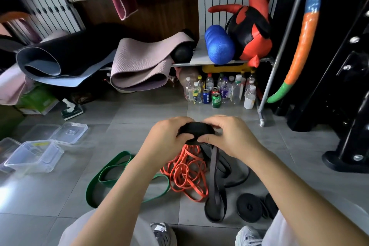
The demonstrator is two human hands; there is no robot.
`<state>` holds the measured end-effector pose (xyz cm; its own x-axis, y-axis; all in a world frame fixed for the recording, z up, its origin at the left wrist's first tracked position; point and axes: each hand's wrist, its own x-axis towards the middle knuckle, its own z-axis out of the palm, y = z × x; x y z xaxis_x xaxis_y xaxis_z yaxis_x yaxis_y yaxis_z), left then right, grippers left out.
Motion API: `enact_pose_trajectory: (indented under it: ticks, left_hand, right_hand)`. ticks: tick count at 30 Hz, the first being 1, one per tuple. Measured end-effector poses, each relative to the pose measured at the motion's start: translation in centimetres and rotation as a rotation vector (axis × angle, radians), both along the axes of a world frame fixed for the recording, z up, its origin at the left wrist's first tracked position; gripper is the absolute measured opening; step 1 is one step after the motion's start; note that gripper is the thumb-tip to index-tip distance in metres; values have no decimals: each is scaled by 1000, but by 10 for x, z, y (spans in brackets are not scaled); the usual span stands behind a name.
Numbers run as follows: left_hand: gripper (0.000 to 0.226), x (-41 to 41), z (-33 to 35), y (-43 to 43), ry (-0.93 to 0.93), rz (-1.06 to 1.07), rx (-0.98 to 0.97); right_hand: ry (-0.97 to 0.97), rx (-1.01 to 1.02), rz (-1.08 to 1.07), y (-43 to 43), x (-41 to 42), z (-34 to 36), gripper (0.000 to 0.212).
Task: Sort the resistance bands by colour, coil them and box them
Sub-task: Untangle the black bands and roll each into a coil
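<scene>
Both hands hold a partly coiled black resistance band (196, 129) above the floor. My left hand (166, 138) grips the coil's left side and my right hand (229, 136) pinches its right side. The band's loose end (216, 191) hangs down to the tiles. Under the hands lies a tangle of orange bands (187, 173). Left of it, wide green bands (107, 173) lie in loops. Two finished black coils (249, 206) rest flat on the floor at the lower right. Clear plastic boxes (33, 157) stand open at the left.
A clear lid (69, 132) lies behind the boxes. Rolled mats (137, 64) hang off a metal rack, with bottles and cans (217, 90) beneath it. A black machine base (347, 158) stands at the right. My shoes (163, 233) are at the bottom edge.
</scene>
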<state>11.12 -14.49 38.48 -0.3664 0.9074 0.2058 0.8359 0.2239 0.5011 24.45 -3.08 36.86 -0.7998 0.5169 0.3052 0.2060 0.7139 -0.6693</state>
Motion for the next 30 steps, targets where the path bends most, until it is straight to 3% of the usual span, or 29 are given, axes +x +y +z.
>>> enact_pose_trajectory:
  ticks: [6, 11, 15, 22, 30]
  left_hand:
    - [37, -13, 6, -4, -440, 56, 208]
    - [34, -9, 13, -6, -808, 47, 308]
    - [30, -11, 14, -7, -893, 41, 294]
    - [33, -16, 12, -9, -840, 38, 273]
    - [24, -7, 12, -5, -1096, -2, 404]
  right_hand:
    - [-26, -114, -14, 14, 6, 3, 33]
    - [203, -398, -9, 16, 4, 7, 34]
    - [288, -468, 13, 15, 6, 12, 32]
    - [282, -417, -9, 13, 8, 7, 36]
    - [352, -575, 81, 15, 7, 9, 34]
